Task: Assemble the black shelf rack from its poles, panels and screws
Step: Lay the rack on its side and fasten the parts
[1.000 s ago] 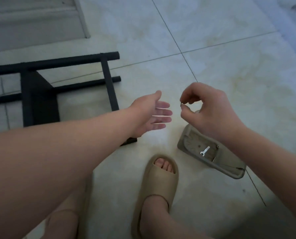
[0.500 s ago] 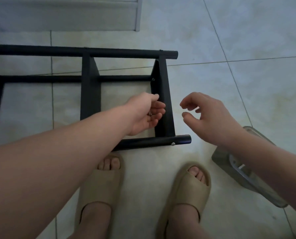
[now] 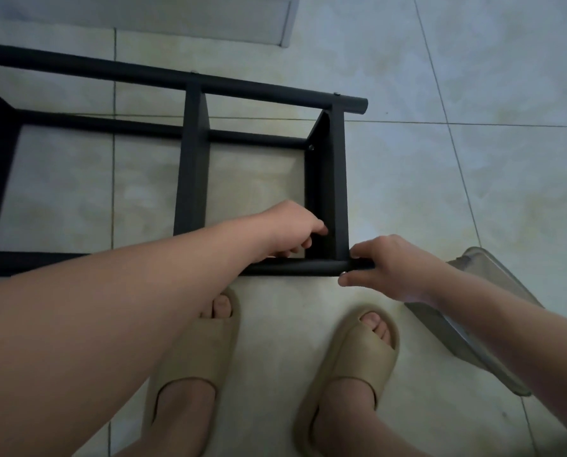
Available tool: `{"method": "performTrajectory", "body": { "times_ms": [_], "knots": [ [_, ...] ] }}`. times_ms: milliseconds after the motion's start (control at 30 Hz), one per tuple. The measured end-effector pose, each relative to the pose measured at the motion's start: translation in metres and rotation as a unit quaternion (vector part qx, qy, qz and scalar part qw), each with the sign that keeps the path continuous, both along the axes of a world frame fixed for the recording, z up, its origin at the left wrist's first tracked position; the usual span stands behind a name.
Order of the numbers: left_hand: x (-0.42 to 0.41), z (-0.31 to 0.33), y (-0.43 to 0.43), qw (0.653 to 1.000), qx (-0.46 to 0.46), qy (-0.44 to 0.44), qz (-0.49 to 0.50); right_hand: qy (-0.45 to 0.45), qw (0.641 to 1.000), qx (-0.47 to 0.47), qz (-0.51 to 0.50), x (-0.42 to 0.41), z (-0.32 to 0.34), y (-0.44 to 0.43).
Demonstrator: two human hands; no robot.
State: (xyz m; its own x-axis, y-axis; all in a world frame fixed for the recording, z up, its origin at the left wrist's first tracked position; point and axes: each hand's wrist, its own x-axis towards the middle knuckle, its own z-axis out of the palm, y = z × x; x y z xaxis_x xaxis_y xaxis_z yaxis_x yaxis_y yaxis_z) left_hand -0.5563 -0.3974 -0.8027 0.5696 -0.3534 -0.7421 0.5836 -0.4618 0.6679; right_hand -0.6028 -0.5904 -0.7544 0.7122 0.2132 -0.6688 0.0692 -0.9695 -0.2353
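Note:
The black shelf rack point(image 3: 192, 159) lies on its side on the tiled floor, with poles running left to right and panels across them. My right hand point(image 3: 391, 268) grips the right end of the near pole point(image 3: 295, 268), fingers over it and thumb under it. My left hand point(image 3: 292, 229) reaches inside the frame beside the end panel point(image 3: 336, 179). Its fingers are curled at the inner side of the near pole. The small fastener it took is hidden under them. A screw head point(image 3: 336, 94) shows on the far pole.
A clear plastic tray point(image 3: 493, 282) lies on the floor to the right, partly under my right forearm. My feet in tan slippers point(image 3: 193, 357) point(image 3: 351, 367) stand just in front of the rack. A pale raised step point(image 3: 176, 14) runs along the top.
My right hand passed a small fastener to my left, then took hold of the near pole's end. My left hand closed and moved to the corner by the end panel. The view shifted left over the rack.

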Motion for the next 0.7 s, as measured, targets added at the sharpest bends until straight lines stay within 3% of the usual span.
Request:
{"method": "performTrajectory", "body": {
  "times_ms": [200, 500, 600, 700],
  "knots": [
    [-0.018, -0.008, -0.010, 0.997, -0.044, 0.048, -0.051, 0.051, 0.999, -0.005, -0.006, -0.027, -0.005, -0.001],
    [-0.028, -0.017, -0.009, 0.993, -0.065, 0.044, -0.090, 0.078, 0.997, -0.004, -0.030, -0.048, -0.008, -0.001],
    [-0.029, -0.023, -0.014, 0.992, -0.065, 0.060, -0.092, 0.014, 0.998, 0.005, -0.057, -0.054, -0.012, -0.006],
    [-0.027, -0.027, -0.019, 0.993, -0.056, 0.075, -0.075, -0.123, 0.992, -0.025, 0.028, -0.053, -0.012, -0.012]
  ]
}}
